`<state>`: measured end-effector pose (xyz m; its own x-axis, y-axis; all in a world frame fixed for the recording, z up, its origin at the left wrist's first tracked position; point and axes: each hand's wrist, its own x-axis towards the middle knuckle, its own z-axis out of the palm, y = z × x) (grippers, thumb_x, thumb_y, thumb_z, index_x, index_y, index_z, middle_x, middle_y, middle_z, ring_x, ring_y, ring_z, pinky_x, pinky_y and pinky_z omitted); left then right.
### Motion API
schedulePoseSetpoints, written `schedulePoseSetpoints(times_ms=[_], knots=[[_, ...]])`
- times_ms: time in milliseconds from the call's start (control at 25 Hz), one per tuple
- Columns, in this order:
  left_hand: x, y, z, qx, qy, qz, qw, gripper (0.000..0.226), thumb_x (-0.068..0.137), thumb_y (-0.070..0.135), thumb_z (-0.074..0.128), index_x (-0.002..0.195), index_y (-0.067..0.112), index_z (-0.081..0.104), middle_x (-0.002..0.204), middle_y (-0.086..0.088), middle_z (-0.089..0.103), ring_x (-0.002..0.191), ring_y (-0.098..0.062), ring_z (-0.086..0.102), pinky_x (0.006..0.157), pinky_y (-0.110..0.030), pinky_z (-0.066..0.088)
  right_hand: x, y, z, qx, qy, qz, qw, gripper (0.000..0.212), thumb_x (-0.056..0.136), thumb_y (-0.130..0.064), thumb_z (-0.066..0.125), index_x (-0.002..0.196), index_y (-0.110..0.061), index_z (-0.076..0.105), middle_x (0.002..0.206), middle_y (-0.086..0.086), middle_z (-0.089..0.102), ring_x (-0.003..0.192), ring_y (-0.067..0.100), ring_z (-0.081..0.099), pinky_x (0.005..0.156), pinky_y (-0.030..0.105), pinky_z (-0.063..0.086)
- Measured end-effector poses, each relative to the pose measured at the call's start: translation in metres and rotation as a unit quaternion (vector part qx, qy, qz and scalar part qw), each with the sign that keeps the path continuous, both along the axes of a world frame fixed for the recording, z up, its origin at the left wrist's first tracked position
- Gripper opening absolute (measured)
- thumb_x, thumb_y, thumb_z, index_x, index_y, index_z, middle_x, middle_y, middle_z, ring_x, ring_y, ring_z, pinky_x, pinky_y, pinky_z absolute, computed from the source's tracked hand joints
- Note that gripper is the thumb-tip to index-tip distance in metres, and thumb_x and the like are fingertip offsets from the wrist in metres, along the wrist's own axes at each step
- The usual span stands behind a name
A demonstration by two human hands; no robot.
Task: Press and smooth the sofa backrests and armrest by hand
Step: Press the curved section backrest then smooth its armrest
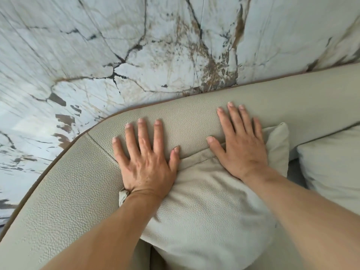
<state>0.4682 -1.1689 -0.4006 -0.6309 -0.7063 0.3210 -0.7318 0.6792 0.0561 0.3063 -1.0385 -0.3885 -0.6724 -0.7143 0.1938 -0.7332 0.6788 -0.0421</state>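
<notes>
The beige pebbled-leather sofa backrest [194, 121] curves across the frame, with a stitched seam at the corner where it turns toward the armrest [64, 191] at the left. My left hand [148, 162] lies flat, fingers spread, on the backrest just right of the seam, its heel on the top edge of a beige cushion [210, 207]. My right hand [241, 145] also lies flat with fingers apart, palm on the cushion's upper corner and fingertips on the backrest. Neither hand holds anything.
A white marble wall [136, 45] with dark and brown veins rises directly behind the sofa. A second pale cushion [331, 168] leans against the backrest at the right. A brown piping edge [58, 158] runs along the sofa's outer rim.
</notes>
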Motion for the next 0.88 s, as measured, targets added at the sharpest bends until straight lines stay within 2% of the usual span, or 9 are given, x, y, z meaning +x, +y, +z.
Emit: schedulePoseSetpoints(times_ms=[80, 240, 400, 480, 640, 760, 880], knots=[[0.003, 0.001, 0.003, 0.028, 0.008, -0.018, 0.999, 0.070, 0.089, 0.058, 0.032, 0.149, 0.021, 0.026, 0.155, -0.017, 0.028, 0.143, -0.038, 0.018, 0.114, -0.060, 0.003, 0.011, 0.006, 0.008, 0.018, -0.022, -0.021, 0.999, 0.073, 0.088, -0.061, 0.015, 0.153, -0.028, 0.005, 0.163, -0.002, 0.004, 0.149, 0.020, 0.001, 0.120, 0.047, 0.007], [0.011, 0.001, 0.015, 0.086, 0.006, -0.059, 0.994, 0.071, 0.088, 0.052, 0.034, 0.150, 0.018, 0.025, 0.157, -0.019, 0.022, 0.145, -0.039, 0.013, 0.114, -0.061, 0.000, 0.055, 0.031, 0.015, 0.053, -0.054, -0.116, 0.990, 0.073, 0.086, -0.061, 0.003, 0.152, -0.029, 0.005, 0.163, -0.007, 0.000, 0.149, 0.016, 0.000, 0.118, 0.041, -0.004], [0.024, 0.000, 0.027, 0.118, -0.037, -0.131, 0.984, 0.070, 0.088, 0.054, 0.020, 0.150, 0.021, 0.022, 0.160, -0.016, 0.016, 0.147, -0.037, 0.000, 0.113, -0.063, -0.009, 0.101, 0.062, 0.023, 0.063, -0.079, -0.215, 0.971, 0.070, 0.089, -0.062, 0.003, 0.152, -0.032, 0.000, 0.163, -0.008, -0.005, 0.149, 0.014, -0.007, 0.118, 0.041, -0.010], [0.031, -0.001, 0.033, 0.126, -0.043, -0.184, 0.974, 0.069, 0.088, 0.054, 0.016, 0.149, 0.022, 0.025, 0.159, -0.013, 0.021, 0.147, -0.037, 0.001, 0.112, -0.064, -0.009, 0.121, 0.074, 0.029, 0.066, -0.078, -0.250, 0.963, 0.068, 0.091, -0.061, 0.006, 0.152, -0.032, -0.001, 0.163, -0.008, -0.006, 0.148, 0.014, -0.009, 0.119, 0.041, -0.010], [0.044, 0.008, 0.037, 0.107, -0.087, -0.369, 0.919, 0.069, 0.090, 0.051, 0.012, 0.148, 0.018, 0.030, 0.156, -0.009, 0.030, 0.147, -0.031, 0.015, 0.118, -0.057, 0.001, 0.159, 0.093, 0.044, 0.057, -0.090, -0.306, 0.946, 0.069, 0.090, -0.061, 0.006, 0.152, -0.033, -0.005, 0.161, -0.011, -0.012, 0.148, 0.012, -0.012, 0.118, 0.041, -0.010], [0.051, 0.012, 0.035, 0.075, -0.114, -0.452, 0.881, 0.067, 0.092, 0.050, 0.012, 0.147, 0.017, 0.032, 0.156, -0.010, 0.032, 0.146, -0.028, 0.021, 0.118, -0.053, 0.009, 0.183, 0.106, 0.050, 0.071, -0.092, -0.343, 0.932, 0.069, 0.087, -0.062, -0.002, 0.148, -0.035, -0.017, 0.158, -0.013, -0.024, 0.147, 0.011, -0.016, 0.118, 0.042, -0.011], [0.062, 0.013, 0.036, 0.067, -0.141, -0.484, 0.861, 0.070, 0.091, 0.053, 0.002, 0.151, 0.021, 0.017, 0.161, -0.007, 0.016, 0.149, -0.025, 0.008, 0.119, -0.047, -0.002, 0.217, 0.121, 0.056, 0.075, -0.092, -0.384, 0.916, 0.068, 0.084, -0.063, -0.006, 0.143, -0.036, -0.026, 0.149, -0.015, -0.034, 0.146, 0.011, -0.018, 0.117, 0.042, -0.013]])
